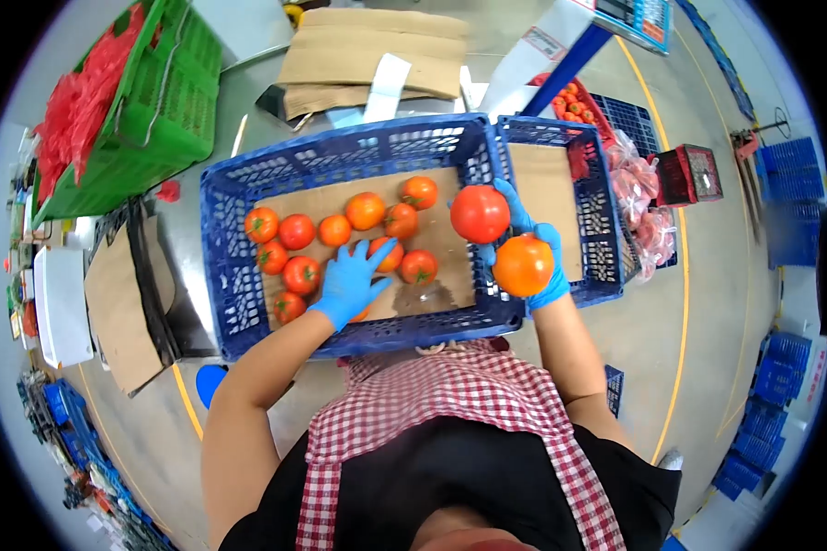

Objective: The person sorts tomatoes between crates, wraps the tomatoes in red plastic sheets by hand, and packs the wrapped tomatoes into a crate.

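Both hands wear blue gloves. My right hand [544, 266] holds two large tomatoes over the crate's right wall: a red tomato [480, 214] and an orange-red tomato [522, 264] nearer me. Inside the large blue crate [340, 147], my left hand [347, 283] reaches down with fingers spread, touching a tomato [388, 255] partly covered by them. Around it several loose tomatoes lie on the cardboard liner [322, 188], among them a red one [300, 275] beside the hand and another [419, 266] to its right. A wet-looking dark patch marks the cardboard near the front.
A smaller blue crate [606, 216] with a cardboard base adjoins on the right. Beyond it lie bagged tomatoes [641, 197] and a red crate of tomatoes [574, 106]. A green crate [170, 101] with red bags stands left. Behind are flattened cardboard [372, 50] and a blue post [565, 72].
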Demonstrator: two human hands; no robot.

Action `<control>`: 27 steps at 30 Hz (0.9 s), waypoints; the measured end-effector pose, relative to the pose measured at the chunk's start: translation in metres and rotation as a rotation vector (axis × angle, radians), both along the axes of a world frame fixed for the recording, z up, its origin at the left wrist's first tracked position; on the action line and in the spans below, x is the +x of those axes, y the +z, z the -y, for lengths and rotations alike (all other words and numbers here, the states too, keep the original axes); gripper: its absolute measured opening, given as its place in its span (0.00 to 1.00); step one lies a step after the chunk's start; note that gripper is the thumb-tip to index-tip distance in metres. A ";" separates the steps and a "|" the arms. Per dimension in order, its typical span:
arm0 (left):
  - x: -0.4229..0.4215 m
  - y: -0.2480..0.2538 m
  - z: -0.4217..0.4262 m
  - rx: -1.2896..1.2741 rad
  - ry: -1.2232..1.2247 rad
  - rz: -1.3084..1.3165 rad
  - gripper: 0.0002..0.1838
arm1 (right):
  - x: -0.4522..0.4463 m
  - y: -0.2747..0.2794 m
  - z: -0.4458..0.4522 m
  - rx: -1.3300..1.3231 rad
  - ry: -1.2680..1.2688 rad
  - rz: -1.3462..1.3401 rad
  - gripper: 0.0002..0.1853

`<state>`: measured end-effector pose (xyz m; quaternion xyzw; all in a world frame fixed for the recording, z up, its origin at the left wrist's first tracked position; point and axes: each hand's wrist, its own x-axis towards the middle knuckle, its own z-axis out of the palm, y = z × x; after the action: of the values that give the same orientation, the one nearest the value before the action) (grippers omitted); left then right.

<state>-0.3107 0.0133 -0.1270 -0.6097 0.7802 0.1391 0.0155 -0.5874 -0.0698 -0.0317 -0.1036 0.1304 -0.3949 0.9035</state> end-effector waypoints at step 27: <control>-0.032 0.052 -0.010 0.370 0.891 -2.426 0.46 | -0.092 -0.064 0.097 -0.414 -0.407 -1.077 0.21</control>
<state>-0.3429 0.0229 -0.0750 -0.2899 -0.0014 0.6950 -0.6580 -0.6796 -0.1671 -0.0952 -0.4353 0.5066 -0.4689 0.5779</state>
